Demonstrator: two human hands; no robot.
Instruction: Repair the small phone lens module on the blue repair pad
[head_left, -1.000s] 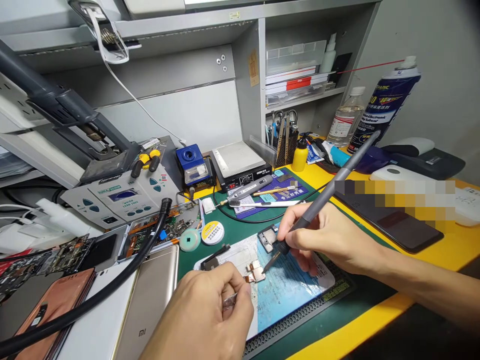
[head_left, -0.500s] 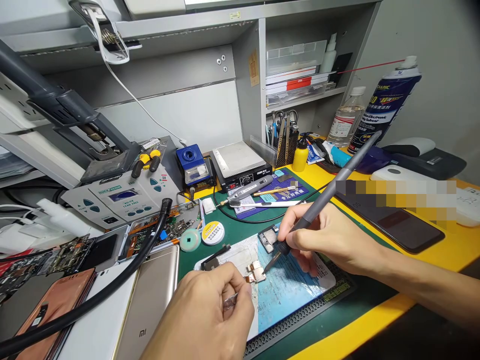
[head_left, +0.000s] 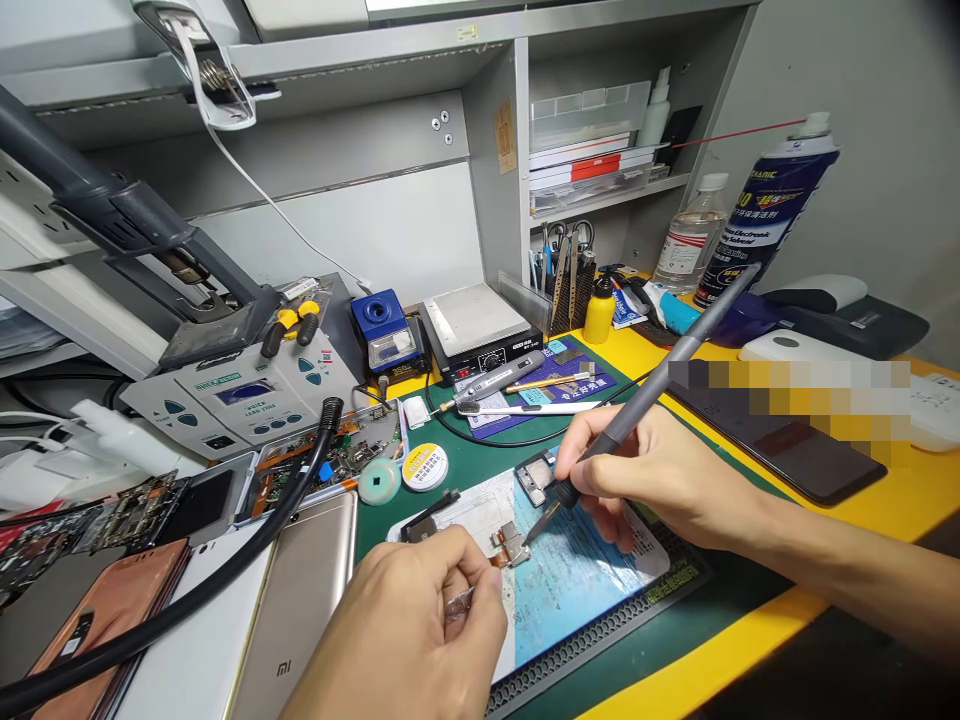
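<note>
My right hand (head_left: 637, 475) grips a grey pen-shaped tool (head_left: 652, 390) like a pencil. Its narrow metal tip meets or nearly meets the right edge of a small metal-shielded part (head_left: 513, 545) with an orange flex cable. My left hand (head_left: 420, 620) is closed in a pinch just left of that part. Between its fingers shows a ribbed silvery metal tool (head_left: 459, 603), mostly hidden by the hand. Beneath the part lies a worn board (head_left: 570, 590), half whitish and half blue. A small dark-framed module (head_left: 535, 478) rests on its far side, and a black piece (head_left: 429, 526) at its left.
Phones (head_left: 300, 600) and circuit boards lie at left, crossed by a thick black hose (head_left: 285, 545). Behind stand a soldering station (head_left: 240, 390), a heating plate (head_left: 480, 325) and a tool holder (head_left: 571, 290). A spray can (head_left: 780, 215) and a dark phone (head_left: 780, 430) are at right.
The metal-shielded part has tilted slightly and its bright glare has faded. Both hands keep nearly the same place and grip.
</note>
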